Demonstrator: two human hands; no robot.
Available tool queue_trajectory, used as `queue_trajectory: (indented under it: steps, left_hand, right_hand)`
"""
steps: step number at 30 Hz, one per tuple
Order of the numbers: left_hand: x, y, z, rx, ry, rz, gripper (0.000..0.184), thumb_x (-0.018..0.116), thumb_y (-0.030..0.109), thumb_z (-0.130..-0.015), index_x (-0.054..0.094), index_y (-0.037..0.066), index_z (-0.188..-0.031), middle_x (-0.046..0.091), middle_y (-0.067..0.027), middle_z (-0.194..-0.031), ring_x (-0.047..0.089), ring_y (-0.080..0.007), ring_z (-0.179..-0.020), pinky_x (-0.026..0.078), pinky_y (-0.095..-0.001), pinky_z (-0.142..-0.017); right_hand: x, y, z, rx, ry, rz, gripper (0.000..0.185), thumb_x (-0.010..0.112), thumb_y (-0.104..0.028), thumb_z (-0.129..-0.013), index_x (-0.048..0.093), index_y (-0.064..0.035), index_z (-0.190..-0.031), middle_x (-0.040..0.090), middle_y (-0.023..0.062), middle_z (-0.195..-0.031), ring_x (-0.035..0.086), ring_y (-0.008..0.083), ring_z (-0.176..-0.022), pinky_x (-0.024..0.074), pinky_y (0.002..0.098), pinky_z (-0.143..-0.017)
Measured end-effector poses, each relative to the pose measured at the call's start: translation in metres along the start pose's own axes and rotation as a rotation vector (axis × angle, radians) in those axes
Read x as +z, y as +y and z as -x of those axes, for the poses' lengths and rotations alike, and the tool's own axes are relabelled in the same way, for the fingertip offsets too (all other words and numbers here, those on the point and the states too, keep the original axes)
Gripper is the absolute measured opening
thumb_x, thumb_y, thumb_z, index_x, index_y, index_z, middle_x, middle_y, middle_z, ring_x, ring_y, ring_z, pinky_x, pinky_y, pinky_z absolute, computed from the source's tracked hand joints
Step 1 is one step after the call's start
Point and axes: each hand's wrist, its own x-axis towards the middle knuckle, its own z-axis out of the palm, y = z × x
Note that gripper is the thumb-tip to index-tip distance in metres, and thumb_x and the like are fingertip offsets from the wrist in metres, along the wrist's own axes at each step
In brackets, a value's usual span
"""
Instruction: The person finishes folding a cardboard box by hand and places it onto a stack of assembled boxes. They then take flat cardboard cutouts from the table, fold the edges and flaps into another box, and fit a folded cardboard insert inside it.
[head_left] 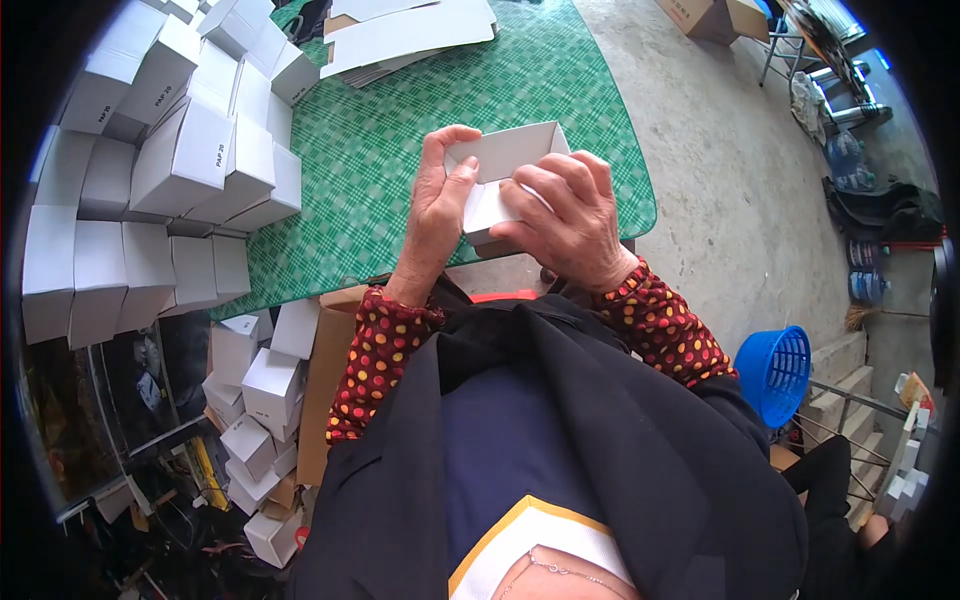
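Note:
Between both hands, at the table's near edge, is a small white cardboard box (520, 145) with its open side facing up. My left hand (436, 205) grips its left wall, with the thumb over the rim and the fingers behind. My right hand (575, 215) has its curled fingers inside the box and its thumb by the near wall. What those curled fingers press or hold inside is hidden. Beyond the hands, flat white cardboard sheets (410, 42) lie stacked on the green checked tablecloth (360, 170).
Closed white boxes (185, 150) are piled high on the table's left. More white boxes (270, 385) fill a brown carton (335, 385) below. A blue plastic basket (772, 375) stands at the right. Another brown carton (712, 18) sits on the concrete floor at the back.

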Motion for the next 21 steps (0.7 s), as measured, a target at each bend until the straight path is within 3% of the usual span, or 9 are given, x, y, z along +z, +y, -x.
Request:
queue_trajectory:
  steps: [3,8,12,17,21]
  left_hand:
    - [-0.005,-0.004,0.0,-0.004,-0.021,-0.021,0.031,0.044,0.008,-0.098,0.049,0.012,-0.129,0.052,-0.0105,-0.119,0.05,-0.018,-0.099,0.044,-0.032,-0.088]
    - [-0.009,-0.007,0.001,0.118,-0.044,-0.136,0.046,0.052,0.019,-0.098,0.04,0.012,-0.141,0.048,-0.0148,-0.134,0.051,-0.0242,-0.115,0.044,-0.0391,-0.098]
    - [-0.007,-0.006,0.013,0.362,-0.055,-0.223,0.075,0.064,0.035,-0.093,0.024,0.014,-0.153,0.041,-0.0178,-0.146,0.046,-0.03,-0.13,0.039,-0.0439,-0.107]
    - [-0.004,-0.035,0.036,0.22,0.117,-0.346,0.101,0.071,0.052,-0.086,0.013,0.014,-0.159,0.039,-0.0187,-0.149,0.044,-0.0324,-0.134,0.036,-0.0442,-0.111]
    - [-0.009,-0.026,0.03,0.184,0.135,-0.364,0.098,0.064,0.059,-0.09,0.013,0.013,-0.159,0.041,-0.0205,-0.147,0.046,-0.0319,-0.132,0.038,-0.0454,-0.11]
  right_hand:
    - [-0.006,0.002,0.002,0.009,0.039,0.014,0.04,0.069,-0.044,-0.09,0.067,-0.0119,-0.114,0.064,0.0036,-0.116,0.056,0.022,-0.11,0.0417,0.0424,-0.1]
    - [-0.005,0.003,0.023,0.324,0.196,-0.115,0.046,0.067,-0.039,-0.094,0.061,-0.0095,-0.129,0.062,0.0078,-0.123,0.054,0.025,-0.117,0.0413,0.0443,-0.103]
    - [0.004,-0.006,0.042,0.799,0.139,-0.67,0.05,0.065,-0.03,-0.094,0.055,-0.0058,-0.137,0.063,0.0131,-0.125,0.056,0.0305,-0.118,0.0436,0.0455,-0.102]
    - [0.04,0.008,0.085,0.558,-0.103,-0.312,0.051,0.064,-0.025,-0.095,0.052,-0.0027,-0.139,0.063,0.0152,-0.126,0.059,0.0313,-0.116,0.0461,0.0427,-0.1]
    - [0.034,0.007,0.076,0.505,-0.143,-0.283,0.05,0.062,-0.022,-0.095,0.052,-0.0015,-0.139,0.063,0.0152,-0.127,0.06,0.0284,-0.113,0.0471,0.0395,-0.099]
